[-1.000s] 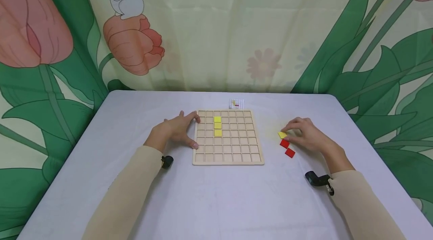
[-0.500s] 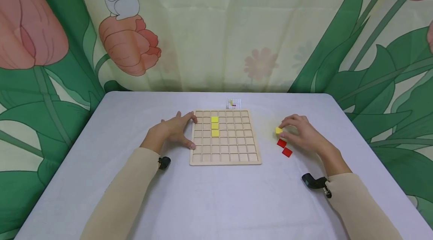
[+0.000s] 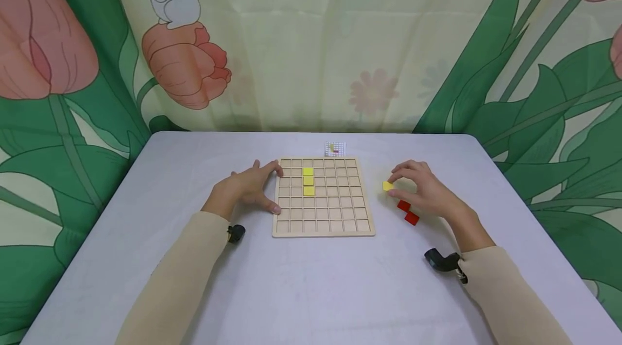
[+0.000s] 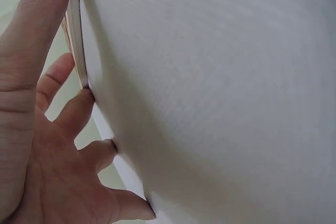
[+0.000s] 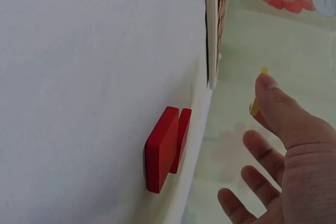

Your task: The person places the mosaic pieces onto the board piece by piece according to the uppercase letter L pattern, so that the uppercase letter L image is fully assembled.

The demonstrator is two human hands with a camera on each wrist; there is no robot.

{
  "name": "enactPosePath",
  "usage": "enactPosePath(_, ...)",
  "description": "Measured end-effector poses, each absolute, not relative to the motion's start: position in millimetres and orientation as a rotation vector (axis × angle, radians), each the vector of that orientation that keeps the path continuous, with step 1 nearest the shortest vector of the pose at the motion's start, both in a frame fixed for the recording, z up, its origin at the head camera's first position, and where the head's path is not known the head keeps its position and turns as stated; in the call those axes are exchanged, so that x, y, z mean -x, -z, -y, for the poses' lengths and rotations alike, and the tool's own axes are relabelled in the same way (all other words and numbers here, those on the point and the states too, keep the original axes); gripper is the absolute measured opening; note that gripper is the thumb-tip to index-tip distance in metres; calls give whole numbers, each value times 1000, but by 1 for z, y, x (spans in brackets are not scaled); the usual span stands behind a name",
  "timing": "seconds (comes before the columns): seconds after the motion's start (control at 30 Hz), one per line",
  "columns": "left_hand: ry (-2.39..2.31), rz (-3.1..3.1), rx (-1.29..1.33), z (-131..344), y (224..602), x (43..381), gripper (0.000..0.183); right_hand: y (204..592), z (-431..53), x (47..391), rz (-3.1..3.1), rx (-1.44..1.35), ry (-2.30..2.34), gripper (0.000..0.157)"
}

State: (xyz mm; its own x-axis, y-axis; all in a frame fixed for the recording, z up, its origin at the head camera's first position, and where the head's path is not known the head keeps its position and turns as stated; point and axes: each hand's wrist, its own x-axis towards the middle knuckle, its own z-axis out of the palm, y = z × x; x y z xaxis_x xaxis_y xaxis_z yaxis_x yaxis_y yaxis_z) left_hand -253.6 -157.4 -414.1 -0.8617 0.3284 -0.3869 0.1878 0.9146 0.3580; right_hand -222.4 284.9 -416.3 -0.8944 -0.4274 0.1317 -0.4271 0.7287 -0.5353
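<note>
A wooden grid board point(image 3: 337, 217) lies on the table with several cells in rows. Three yellow square tiles point(image 3: 308, 180) sit in one column of it. My left hand point(image 3: 248, 187) touches the board's left edge with thumb and forefinger spread apart; the left wrist view shows the other fingers resting on the cloth. Off to the board's right, my right hand point(image 3: 421, 187) pinches a yellow square tile point(image 3: 387, 185) between thumb and forefinger, raised above the cloth. Below that hand are two red square tiles, one point(image 3: 404, 205) behind the other point(image 3: 411, 218).
A small printed card point(image 3: 335, 149) with a coloured grid pattern lies just behind the board. White cloth covers the table point(image 3: 311, 285). Behind it hangs a curtain point(image 3: 301, 64) printed with flowers and leaves.
My right hand has lifted the yellow tile off the cloth and carried it leftwards, away from the two red tiles. The left hand stays at the board's edge.
</note>
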Motion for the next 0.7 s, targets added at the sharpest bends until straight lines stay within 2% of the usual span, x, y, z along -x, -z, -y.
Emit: enactPosePath(0.7,-443,-2623,-362,158,416,256,97,415,-246,229,-2858,852,1052,19)
